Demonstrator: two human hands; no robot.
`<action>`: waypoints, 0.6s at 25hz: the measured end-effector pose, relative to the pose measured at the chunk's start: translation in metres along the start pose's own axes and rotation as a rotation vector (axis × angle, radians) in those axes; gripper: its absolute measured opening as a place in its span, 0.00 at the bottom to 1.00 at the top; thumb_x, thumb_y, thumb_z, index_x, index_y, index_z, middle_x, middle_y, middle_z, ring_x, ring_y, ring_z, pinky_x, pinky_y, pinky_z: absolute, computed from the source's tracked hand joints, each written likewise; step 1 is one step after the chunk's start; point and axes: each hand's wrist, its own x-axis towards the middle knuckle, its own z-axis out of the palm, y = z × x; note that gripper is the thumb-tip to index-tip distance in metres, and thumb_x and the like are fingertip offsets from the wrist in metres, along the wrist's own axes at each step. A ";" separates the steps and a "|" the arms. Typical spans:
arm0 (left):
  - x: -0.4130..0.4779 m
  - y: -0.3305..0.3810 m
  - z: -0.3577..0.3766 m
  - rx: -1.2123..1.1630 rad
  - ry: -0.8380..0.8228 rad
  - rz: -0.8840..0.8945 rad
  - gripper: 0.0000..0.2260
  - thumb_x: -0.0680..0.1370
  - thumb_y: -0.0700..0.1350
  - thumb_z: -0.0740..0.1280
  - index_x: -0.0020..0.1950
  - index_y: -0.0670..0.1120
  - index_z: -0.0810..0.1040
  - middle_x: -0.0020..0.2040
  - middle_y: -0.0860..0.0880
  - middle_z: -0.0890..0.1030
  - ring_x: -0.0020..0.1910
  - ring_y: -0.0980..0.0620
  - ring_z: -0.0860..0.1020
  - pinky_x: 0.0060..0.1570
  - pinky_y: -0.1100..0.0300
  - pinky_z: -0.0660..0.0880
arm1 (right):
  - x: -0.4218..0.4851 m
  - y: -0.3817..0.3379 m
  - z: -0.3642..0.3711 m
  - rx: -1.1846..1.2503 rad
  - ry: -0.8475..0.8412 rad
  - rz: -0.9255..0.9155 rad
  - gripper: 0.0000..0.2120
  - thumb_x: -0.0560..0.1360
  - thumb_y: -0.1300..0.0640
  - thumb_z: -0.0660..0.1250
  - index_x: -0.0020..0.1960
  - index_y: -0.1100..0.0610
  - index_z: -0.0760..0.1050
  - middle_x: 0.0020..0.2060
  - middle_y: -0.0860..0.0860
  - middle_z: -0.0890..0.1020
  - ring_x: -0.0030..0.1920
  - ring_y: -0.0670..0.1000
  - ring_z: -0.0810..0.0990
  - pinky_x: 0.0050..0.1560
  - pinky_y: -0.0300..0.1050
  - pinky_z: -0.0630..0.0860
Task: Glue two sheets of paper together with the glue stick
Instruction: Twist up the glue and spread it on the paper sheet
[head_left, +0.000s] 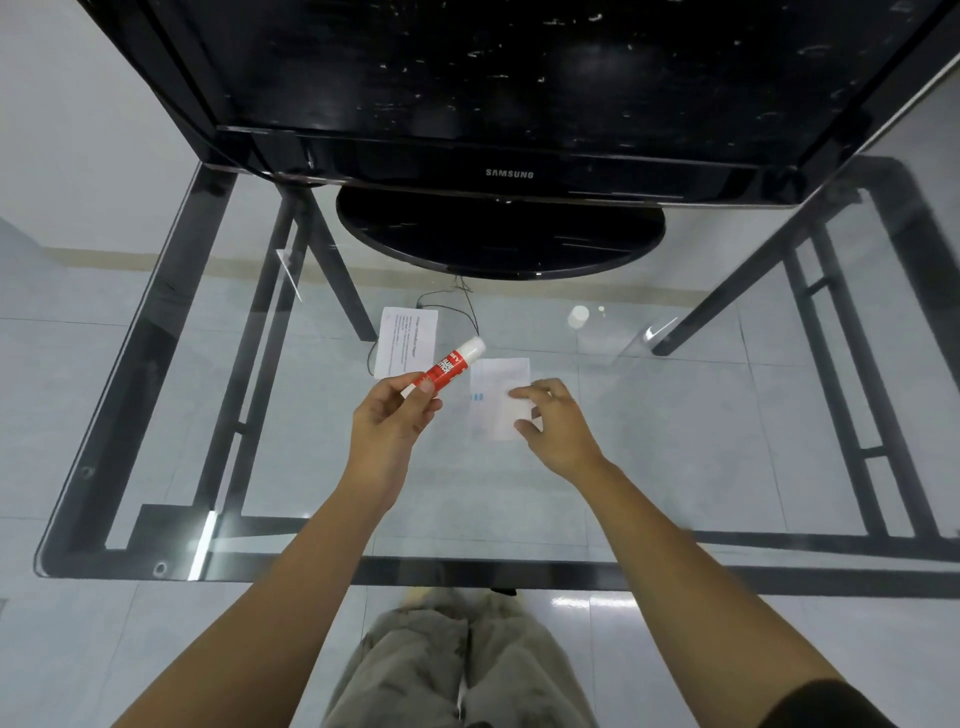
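Now my left hand (392, 415) pinches the base of a red, cylindrical glue stick (451, 369) with a smooth white cap, tilted up and to the right above the clear glass table (675, 467). My right hand (556, 426), fingers loosely spread, presses the right edge of a thin blank paper sheet (496, 397). Another printed sheet (405, 340) lies flat just behind the stick. Behind both sheets stands a glossy black Samsung monitor (509, 104) on its oval base.
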 end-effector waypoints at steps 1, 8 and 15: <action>0.001 -0.004 -0.001 0.001 0.002 -0.008 0.14 0.71 0.48 0.69 0.55 0.46 0.77 0.67 0.48 0.72 0.50 0.47 0.80 0.48 0.64 0.79 | -0.001 0.002 0.000 -0.023 -0.003 -0.007 0.18 0.74 0.64 0.66 0.63 0.57 0.73 0.64 0.56 0.67 0.53 0.54 0.76 0.57 0.38 0.69; 0.011 -0.018 -0.003 -0.005 0.009 -0.040 0.12 0.75 0.45 0.68 0.58 0.49 0.76 0.67 0.50 0.71 0.48 0.49 0.82 0.52 0.60 0.78 | -0.002 0.020 -0.001 -0.378 0.041 -0.175 0.18 0.77 0.50 0.60 0.67 0.50 0.68 0.74 0.48 0.61 0.73 0.51 0.58 0.71 0.53 0.51; 0.029 -0.023 -0.002 -0.138 -0.057 -0.071 0.14 0.77 0.41 0.64 0.63 0.43 0.74 0.59 0.45 0.77 0.43 0.53 0.81 0.43 0.65 0.78 | -0.005 0.035 0.009 -0.460 0.083 -0.198 0.21 0.79 0.44 0.52 0.71 0.47 0.62 0.75 0.44 0.59 0.75 0.48 0.53 0.73 0.54 0.44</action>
